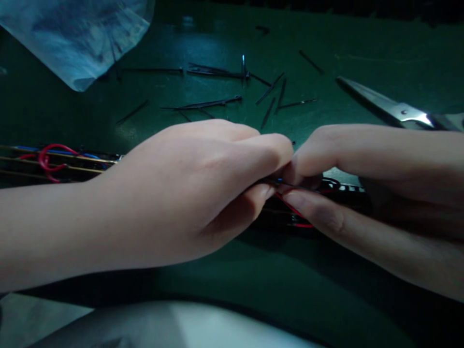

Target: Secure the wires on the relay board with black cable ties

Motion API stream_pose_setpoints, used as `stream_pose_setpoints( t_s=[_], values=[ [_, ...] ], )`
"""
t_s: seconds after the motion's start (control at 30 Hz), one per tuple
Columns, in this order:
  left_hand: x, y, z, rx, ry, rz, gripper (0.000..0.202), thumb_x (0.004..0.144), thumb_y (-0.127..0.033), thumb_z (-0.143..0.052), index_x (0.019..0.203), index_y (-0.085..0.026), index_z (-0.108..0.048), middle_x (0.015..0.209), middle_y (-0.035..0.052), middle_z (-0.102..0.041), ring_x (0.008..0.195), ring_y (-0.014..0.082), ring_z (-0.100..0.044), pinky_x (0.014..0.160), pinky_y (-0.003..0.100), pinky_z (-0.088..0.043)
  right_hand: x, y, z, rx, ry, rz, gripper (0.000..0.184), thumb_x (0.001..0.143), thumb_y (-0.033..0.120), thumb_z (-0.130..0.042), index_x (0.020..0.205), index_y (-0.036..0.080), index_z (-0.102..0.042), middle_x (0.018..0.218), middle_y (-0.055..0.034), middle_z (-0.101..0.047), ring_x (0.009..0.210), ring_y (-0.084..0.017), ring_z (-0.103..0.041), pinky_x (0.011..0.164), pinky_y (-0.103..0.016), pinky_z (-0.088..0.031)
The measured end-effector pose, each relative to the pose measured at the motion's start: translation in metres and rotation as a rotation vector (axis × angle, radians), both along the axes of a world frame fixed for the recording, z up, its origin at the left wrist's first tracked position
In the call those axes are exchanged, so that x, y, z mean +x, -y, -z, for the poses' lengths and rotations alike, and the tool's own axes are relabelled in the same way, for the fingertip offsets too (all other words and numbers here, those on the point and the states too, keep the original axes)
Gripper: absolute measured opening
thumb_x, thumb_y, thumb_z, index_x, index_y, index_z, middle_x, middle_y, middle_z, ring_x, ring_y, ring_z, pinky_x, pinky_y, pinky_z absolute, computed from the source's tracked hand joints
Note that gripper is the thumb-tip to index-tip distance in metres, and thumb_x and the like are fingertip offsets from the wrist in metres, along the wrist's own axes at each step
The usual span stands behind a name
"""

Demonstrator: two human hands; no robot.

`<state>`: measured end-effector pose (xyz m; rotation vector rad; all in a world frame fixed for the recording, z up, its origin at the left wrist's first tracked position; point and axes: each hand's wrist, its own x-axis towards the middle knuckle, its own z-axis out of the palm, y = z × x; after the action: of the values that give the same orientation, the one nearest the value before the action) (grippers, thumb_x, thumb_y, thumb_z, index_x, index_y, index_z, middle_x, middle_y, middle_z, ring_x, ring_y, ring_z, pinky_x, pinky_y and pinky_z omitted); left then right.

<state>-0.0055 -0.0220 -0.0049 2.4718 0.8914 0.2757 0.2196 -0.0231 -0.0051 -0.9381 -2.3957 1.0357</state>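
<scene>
My left hand reaches in from the left, fingers closed in a pinch on a thin black strand over a bundle of wires in red, blue and yellow lying across the green mat. Facing it from the right, my right hand pinches the same spot, thumb and forefinger pressed on the strand beside a red wire. The two hands' fingertips touch at the middle. Most of the bundle is hidden beneath the hands.
Several black cable ties and cut tie ends lie scattered on the mat beyond the hands. Scissors rest at the right, blades pointing left. A clear plastic bag lies at the top left. A pale edge runs along the bottom.
</scene>
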Motion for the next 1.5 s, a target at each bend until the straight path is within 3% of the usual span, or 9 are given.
stream_pose_setpoints(
  t_s=[0.47,1.5],
  values=[
    [0.0038,-0.0019,-0.0021,-0.051,-0.014,0.010,0.013,0.095,-0.013,-0.046,0.084,-0.021,-0.047,0.076,-0.0015,-0.054,0.068,0.0137,-0.047,0.061,0.029,-0.030,0.0032,-0.0013,0.0041,0.031,0.038,-0.021,0.009,0.096,0.019,-0.055,0.091,0.025,-0.060,0.084,0.0046,-0.065,0.074,-0.007,-0.061,0.066,-0.023,-0.050],
    [0.0040,-0.0019,0.0017,0.015,0.007,0.008,0.010,0.092,-0.016,-0.052,0.085,-0.022,-0.048,0.077,-0.0025,-0.057,0.070,0.0152,-0.051,0.060,0.028,-0.034,0.0024,0.0009,0.0017,0.073,0.030,-0.027,0.009,0.094,0.018,-0.055,0.092,0.024,-0.061,0.084,0.0059,-0.064,0.076,-0.005,-0.060,0.067,-0.019,-0.048]
  ],
)
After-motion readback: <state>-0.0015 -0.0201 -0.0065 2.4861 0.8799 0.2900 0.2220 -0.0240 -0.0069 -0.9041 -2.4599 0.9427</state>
